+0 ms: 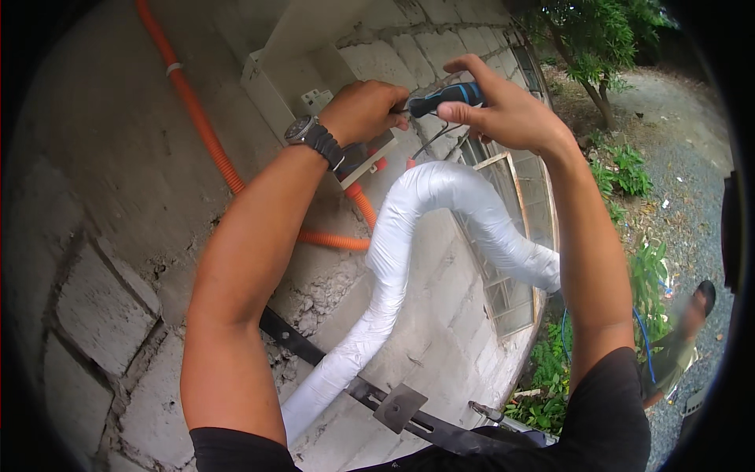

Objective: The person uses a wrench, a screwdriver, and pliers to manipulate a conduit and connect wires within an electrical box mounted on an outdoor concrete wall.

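My right hand (pixel 507 110) holds a screwdriver (pixel 448 100) by its black and blue handle, with thumb and fingers on either side of it. The tool lies nearly level, its shaft end toward my left hand. My left hand (pixel 366 110), with a dark watch on the wrist, is closed at that end; what its fingers pinch is too small to make out. Just behind it on the wall is an open enclosure box (pixel 303 82), partly hidden by the hand and forearm. A dark wire (pixel 431 143) rises from a short orange conduit end toward the hands.
A thick silver-wrapped pipe (pixel 393 259) bends below my hands. Orange corrugated conduit (pixel 193 110) runs along the block wall. A black slotted metal bracket (pixel 401 407) crosses low. Right stand a louvred window (pixel 511 303), plants and a tree (pixel 602 86); another person's leg (pixel 676 346) shows lower right.
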Demonstrator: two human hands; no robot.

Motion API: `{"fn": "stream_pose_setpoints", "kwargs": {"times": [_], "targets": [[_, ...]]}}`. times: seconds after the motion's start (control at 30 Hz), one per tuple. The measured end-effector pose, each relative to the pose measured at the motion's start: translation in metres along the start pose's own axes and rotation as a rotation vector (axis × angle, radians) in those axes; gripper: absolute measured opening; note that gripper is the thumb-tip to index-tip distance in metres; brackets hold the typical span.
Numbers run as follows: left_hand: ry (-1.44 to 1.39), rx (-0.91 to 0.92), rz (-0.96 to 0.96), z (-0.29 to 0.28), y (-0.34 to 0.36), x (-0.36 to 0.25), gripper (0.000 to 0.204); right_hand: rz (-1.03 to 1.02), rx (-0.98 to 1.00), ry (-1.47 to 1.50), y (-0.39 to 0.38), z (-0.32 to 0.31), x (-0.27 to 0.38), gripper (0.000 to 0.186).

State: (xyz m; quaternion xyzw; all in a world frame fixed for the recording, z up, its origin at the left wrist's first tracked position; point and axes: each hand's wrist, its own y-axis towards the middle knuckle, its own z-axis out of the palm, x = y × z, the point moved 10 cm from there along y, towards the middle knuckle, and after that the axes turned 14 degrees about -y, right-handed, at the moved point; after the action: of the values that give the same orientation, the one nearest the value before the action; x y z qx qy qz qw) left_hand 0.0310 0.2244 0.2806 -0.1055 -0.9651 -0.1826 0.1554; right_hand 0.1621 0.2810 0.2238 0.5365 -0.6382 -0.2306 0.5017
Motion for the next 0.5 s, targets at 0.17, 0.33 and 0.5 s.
{"fn": "stream_pose_setpoints", "kwargs": {"times": [0.17,0.33,0.5], "targets": [[-0.256,0.102,0.007,0.008,-0.007,0.006,0.019,0.248,0.037,-0.136,-0.003,0.01,-0.018,0.025],[-0.086,0.096,-0.094,0.036,-0.008,0.01,0.016,-0.246,-0.204,-0.045,-0.021,0.009,-0.007,0.027],[0.128,-0.108,0.05,0.025,-0.012,-0.007,0.016,0.429,0.06,-0.065,-0.016,0.014,-0.032,0.039]]}}
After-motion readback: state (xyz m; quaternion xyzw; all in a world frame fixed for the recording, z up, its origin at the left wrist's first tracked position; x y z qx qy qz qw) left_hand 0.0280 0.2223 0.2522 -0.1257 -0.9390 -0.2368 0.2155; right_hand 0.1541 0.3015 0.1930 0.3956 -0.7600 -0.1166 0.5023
